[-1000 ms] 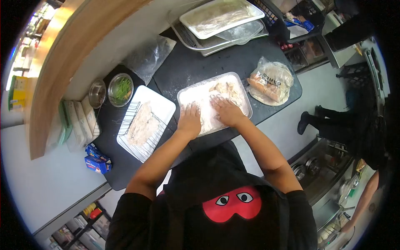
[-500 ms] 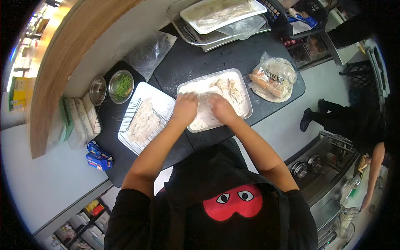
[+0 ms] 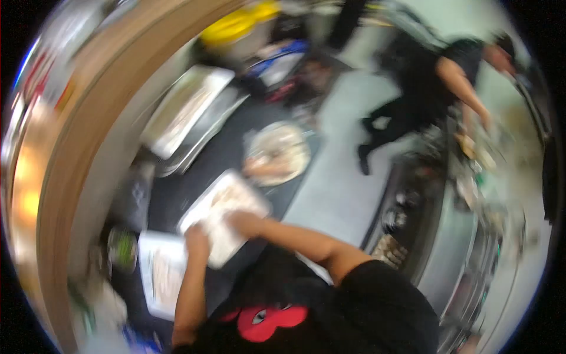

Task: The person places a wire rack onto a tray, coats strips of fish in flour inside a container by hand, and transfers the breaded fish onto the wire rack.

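Note:
The frame is smeared by motion. My left hand (image 3: 197, 239) is at the left edge of a shallow tray (image 3: 204, 199) of white flour (image 3: 223, 246). Over the same tray, my right hand (image 3: 242, 224) reaches down into the flour. The fingers of both hands are too blurred to show whether they grip anything. Pale, lumpy floured pieces (image 3: 227, 197) lie in the tray's far part. Left of it stands a white tray (image 3: 147, 251) with flour-coated pieces (image 3: 166, 274) in it.
A round pale disc (image 3: 289, 141) with a plastic-bagged item lies toward the counter's right edge. Stacked trays (image 3: 188, 109) stand at the back, a bowl of greens (image 3: 122, 251) at left. A co-worker in black (image 3: 421, 76) is across the aisle, by the cooking equipment (image 3: 401, 212).
My view has swung right, so the counter appears turned and shifted left, and more of the co-worker shows. Both my hands are still at the flour tray.

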Motion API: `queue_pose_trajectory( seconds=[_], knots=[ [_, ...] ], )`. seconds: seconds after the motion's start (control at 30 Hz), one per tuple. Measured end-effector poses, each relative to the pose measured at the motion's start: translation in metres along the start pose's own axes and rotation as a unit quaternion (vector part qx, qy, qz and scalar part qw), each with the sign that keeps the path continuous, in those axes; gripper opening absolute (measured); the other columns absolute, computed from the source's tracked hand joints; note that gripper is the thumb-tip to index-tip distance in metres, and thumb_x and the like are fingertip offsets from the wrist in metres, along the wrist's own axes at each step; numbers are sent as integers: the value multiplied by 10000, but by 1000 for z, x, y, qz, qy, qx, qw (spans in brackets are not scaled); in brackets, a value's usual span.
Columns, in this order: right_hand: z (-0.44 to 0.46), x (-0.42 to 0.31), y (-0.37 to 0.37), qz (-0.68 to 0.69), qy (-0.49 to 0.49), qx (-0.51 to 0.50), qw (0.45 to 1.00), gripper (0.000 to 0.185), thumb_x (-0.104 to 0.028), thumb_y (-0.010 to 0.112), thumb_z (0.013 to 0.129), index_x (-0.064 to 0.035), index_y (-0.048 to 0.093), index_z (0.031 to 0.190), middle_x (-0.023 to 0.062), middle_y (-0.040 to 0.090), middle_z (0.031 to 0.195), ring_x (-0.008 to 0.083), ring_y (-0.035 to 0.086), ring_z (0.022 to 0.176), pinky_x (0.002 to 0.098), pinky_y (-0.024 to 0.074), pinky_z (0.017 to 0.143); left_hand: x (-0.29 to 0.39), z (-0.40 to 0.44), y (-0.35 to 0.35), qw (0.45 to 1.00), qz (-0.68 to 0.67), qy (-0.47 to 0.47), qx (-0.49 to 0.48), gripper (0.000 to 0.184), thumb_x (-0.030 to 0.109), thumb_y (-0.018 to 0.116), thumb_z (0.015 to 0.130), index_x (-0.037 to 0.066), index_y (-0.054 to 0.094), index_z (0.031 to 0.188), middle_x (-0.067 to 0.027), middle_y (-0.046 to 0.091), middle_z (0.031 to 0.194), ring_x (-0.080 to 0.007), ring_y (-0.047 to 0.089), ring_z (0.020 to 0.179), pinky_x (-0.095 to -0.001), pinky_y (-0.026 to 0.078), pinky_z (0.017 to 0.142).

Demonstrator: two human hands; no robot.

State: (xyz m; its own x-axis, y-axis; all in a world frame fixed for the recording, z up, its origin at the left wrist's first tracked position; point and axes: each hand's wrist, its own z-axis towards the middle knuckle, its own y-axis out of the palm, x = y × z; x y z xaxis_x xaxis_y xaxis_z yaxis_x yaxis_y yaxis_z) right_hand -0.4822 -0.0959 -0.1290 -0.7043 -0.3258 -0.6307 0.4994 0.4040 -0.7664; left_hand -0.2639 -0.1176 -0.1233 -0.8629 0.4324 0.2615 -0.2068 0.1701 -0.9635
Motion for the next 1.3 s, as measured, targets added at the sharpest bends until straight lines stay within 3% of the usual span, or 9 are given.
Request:
queue_pose_trajectory(
  seconds=[0.13,0.23,0.33,0.53,0.63,0.77,1.07,1.2,1.3],
  knots=[
    [18,6,-10,-28,28,-46,998,268,-139,431,829,-76,581,1041,166,596,999,305,586,915,405,457,807,6,29,-21,982,-63,-163,-66,445,102,699,638,-43,490,1003,-243,604,893,-411,572,879,-443,456,769],
    [12,12,-9,-68,21,-40,997,286,-122,451,806,-87,592,1053,166,594,1022,311,577,947,398,449,831,17,34,-29,981,-8,-171,-96,427,184,747,604,-21,548,922,-226,614,910,-388,588,875,-412,470,773],
    [-3,18,-4,-84,-96,122,984,302,-92,457,796,-78,603,1060,171,592,1033,323,563,977,396,433,862,29,41,-37,974,10,-182,-134,323,144,693,628,-4,566,885,-211,621,896,-371,595,877,-406,474,781],
    [41,16,-10,84,-1,50,995,262,-124,465,840,-59,615,1044,161,554,1135,293,507,1085,389,383,937,33,45,-44,960,2,-197,-201,452,216,721,608,16,594,992,-208,620,955,-324,601,922,-378,470,820],
    [53,69,32,162,-231,274,919,341,-153,471,837,-46,516,1158,148,522,1172,289,452,1122,411,294,1004,-49,43,46,979,76,-38,-187,565,339,673,686,10,554,1129,-205,558,1140,-306,538,1068,-375,413,923],
    [46,25,-80,168,-75,-27,983,622,-7,638,617,-83,490,1216,150,500,1215,306,426,1175,384,317,1013,44,56,-74,972,-121,-81,-184,469,166,692,620,10,575,1047,-213,604,988,-350,579,931,-390,463,802],
    [61,34,-75,254,10,-200,946,505,-133,707,645,-62,582,1128,120,628,1038,214,580,964,304,420,870,53,67,-121,960,-220,-127,-121,294,46,701,595,10,597,868,-117,634,802,-189,596,753,-305,453,709],
    [52,26,-79,314,55,-193,928,306,-84,674,691,-37,628,990,59,644,923,130,562,860,261,429,815,24,61,-115,885,-386,-210,-153,226,-10,645,648,-3,615,871,-58,634,790,-126,569,753,-267,451,710],
    [41,22,-81,236,1,-46,971,350,-52,644,683,-71,636,1032,98,611,967,202,580,882,280,446,805,14,50,-110,917,-367,-151,-51,256,32,641,665,46,647,920,-126,642,864,-247,623,783,-298,471,702]
  ],
)
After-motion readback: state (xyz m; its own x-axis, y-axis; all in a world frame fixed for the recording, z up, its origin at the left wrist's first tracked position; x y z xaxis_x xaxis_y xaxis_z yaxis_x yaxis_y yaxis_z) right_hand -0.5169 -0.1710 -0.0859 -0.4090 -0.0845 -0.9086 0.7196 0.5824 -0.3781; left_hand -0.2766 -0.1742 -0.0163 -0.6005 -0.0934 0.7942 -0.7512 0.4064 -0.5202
